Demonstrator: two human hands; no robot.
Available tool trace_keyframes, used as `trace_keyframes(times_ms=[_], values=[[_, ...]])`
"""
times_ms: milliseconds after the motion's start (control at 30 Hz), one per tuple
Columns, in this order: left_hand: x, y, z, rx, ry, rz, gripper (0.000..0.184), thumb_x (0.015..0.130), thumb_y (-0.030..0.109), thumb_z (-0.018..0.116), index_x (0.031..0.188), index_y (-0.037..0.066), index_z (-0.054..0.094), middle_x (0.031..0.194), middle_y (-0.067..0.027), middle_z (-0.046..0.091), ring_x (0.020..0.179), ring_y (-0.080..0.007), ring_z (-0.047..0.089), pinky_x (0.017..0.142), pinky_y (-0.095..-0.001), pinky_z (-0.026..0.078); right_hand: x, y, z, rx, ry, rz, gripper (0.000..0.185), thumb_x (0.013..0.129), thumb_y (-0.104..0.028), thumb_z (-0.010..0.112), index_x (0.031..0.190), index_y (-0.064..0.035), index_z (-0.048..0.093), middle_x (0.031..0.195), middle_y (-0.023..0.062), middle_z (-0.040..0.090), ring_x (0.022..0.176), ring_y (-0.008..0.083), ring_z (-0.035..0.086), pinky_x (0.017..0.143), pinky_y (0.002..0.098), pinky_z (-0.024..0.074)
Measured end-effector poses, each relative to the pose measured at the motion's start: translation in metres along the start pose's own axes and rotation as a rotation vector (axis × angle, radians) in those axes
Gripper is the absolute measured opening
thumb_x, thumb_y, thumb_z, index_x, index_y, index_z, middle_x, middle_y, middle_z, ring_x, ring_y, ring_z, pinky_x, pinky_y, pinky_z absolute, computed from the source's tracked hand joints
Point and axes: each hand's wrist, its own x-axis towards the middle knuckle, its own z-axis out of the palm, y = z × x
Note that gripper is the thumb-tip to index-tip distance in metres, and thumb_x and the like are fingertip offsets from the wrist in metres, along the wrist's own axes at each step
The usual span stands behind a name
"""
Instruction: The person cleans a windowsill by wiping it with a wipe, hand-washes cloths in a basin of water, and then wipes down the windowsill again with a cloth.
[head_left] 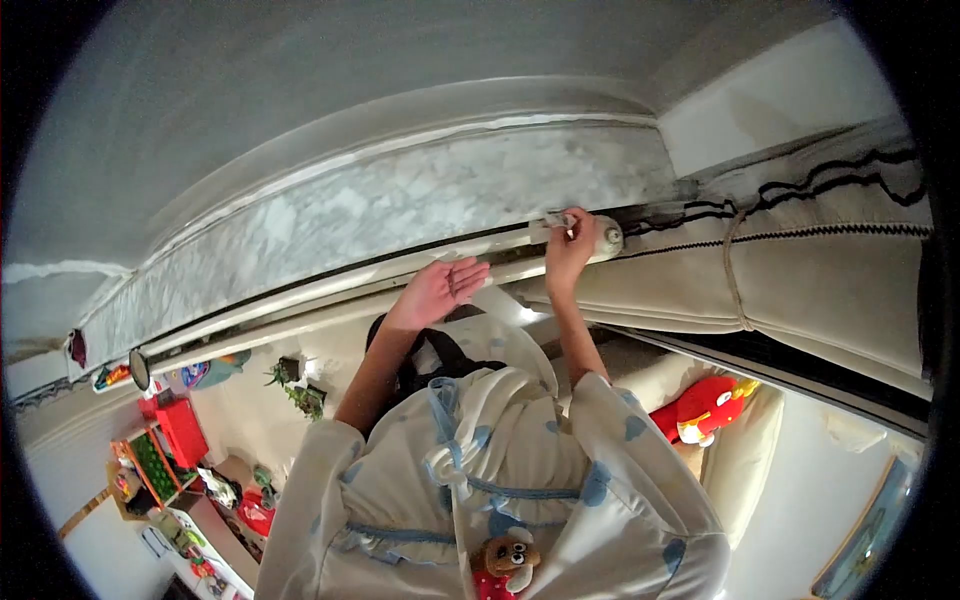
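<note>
My right hand (568, 252) is raised at the right end of a long pale radiator (400, 300), its fingers pinched on a small whitish, translucent piece (548, 228) whose exact nature is unclear. Just right of those fingers is a round white end part (608, 238) of the radiator. Palm up, with fingers stretched out, my left hand (440, 292) is over the same pale edge, further left, and holds nothing. A marble-patterned ledge (430, 185) runs along behind both hands.
A gathered cream curtain (810, 270) with a cord hangs at the right. Lower right lies a red plush toy (705, 408). Potted plants (300, 390), a red box (181, 432) and shelves with toys (150, 465) stand at the lower left.
</note>
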Motion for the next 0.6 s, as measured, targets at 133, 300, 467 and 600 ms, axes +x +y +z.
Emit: trace_keyframes(times_ms=[133,300,467,600], values=[[-0.024,0.016,-0.012,-0.017,0.093,0.116,0.034,0.085,0.010,0.034,0.111,-0.010,0.041,0.123,-0.0249,0.040,0.115,-0.0324,0.040,0.101,-0.0379,0.032,-0.038,-0.027,0.035,0.103,-0.131,0.044,0.024,0.068,0.008,0.051,0.091,-0.0016,0.050,0.089,0.0076,0.041,0.074,0.0148,0.045,0.055,0.0225,0.0418],[-0.076,0.033,-0.032,-0.127,0.153,0.283,0.035,0.085,0.009,0.032,0.113,-0.010,0.040,0.123,-0.0227,0.041,0.115,-0.0305,0.041,0.099,-0.0367,0.034,-0.088,-0.074,0.085,0.137,-0.254,-0.051,0.023,0.067,0.009,0.053,0.088,-0.0012,0.050,0.085,0.0087,0.043,0.067,0.0168,0.048,0.054,0.0255,0.0426],[-0.146,0.051,-0.062,-0.137,0.144,0.369,0.038,0.084,0.010,0.035,0.117,-0.010,0.038,0.123,-0.0211,0.043,0.114,-0.0289,0.043,0.101,-0.0354,0.032,-0.139,-0.123,0.134,0.123,-0.387,-0.061,0.024,0.068,0.009,0.054,0.090,-0.0007,0.049,0.085,0.0110,0.043,0.069,0.0215,0.050,0.059,0.0299,0.0429],[-0.208,0.068,-0.085,-0.195,0.163,0.434,0.037,0.084,0.010,0.035,0.115,-0.009,0.040,0.122,-0.0215,0.043,0.114,-0.0291,0.043,0.100,-0.0355,0.033,-0.183,-0.157,0.179,0.123,-0.508,-0.173,0.025,0.069,0.008,0.055,0.092,-0.0007,0.048,0.087,0.0120,0.043,0.070,0.0235,0.051,0.060,0.0306,0.0429]])
